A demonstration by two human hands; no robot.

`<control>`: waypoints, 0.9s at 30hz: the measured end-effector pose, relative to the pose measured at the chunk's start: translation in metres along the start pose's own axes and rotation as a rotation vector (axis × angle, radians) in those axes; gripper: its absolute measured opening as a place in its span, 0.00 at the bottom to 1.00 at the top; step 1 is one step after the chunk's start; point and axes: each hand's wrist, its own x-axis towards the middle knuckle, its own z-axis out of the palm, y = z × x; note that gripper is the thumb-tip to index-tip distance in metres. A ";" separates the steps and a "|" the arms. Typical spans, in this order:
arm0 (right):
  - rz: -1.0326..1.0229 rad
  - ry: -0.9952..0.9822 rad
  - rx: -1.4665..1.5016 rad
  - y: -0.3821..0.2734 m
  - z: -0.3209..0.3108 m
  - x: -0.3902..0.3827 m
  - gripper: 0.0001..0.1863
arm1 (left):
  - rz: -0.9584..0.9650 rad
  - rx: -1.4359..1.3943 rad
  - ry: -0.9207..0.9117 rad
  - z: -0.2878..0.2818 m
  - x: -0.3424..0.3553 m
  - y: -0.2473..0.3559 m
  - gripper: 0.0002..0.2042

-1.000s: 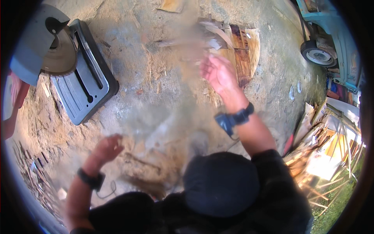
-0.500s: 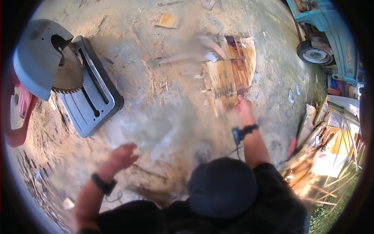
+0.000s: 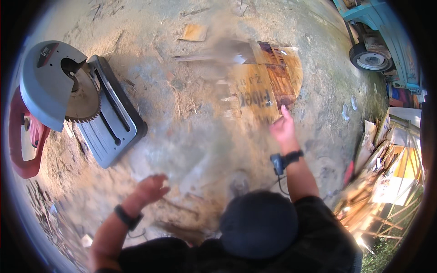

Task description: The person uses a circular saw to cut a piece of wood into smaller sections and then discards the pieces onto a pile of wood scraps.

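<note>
Two hands are out over sandy ground. The right hand (image 3: 283, 128) reaches forward with fingers fairly straight, holding nothing, its fingertips at the near edge of the cardboard (image 3: 268, 86) lying flat ahead. The left hand (image 3: 150, 190) hovers spread wide and empty, well apart from the saw (image 3: 68, 98) at the left. To lift the sheet cleanly, I would slide fingers under its near edge. No containers show.
</note>
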 end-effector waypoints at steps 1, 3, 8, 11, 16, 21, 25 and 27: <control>0.004 -0.098 0.008 -0.001 0.009 0.000 0.15 | -0.007 -0.005 -0.006 -0.001 0.002 0.001 0.20; -0.024 -0.002 -0.020 -0.003 0.026 0.001 0.15 | -0.013 -0.013 -0.007 -0.002 0.004 0.001 0.20; -0.234 -0.009 -0.099 -0.024 0.073 -0.003 0.17 | 0.055 0.024 0.077 0.002 -0.003 0.000 0.17; -0.379 0.058 -0.228 -0.072 0.111 0.001 0.19 | 0.082 0.073 0.105 0.004 -0.006 -0.001 0.18; -0.448 -0.024 -0.629 -0.136 0.163 -0.035 0.16 | 0.095 -0.039 0.104 -0.008 -0.003 0.002 0.18; -0.437 -0.184 -1.124 -0.159 0.211 -0.076 0.12 | 0.051 -0.245 0.031 -0.033 0.018 0.027 0.19; -0.487 -0.300 -1.611 -0.144 0.234 -0.086 0.16 | 0.091 -0.595 0.046 -0.050 0.050 0.064 0.22; -0.486 -0.333 -1.687 -0.127 0.239 -0.094 0.17 | 0.125 -0.824 0.083 -0.054 0.059 0.084 0.25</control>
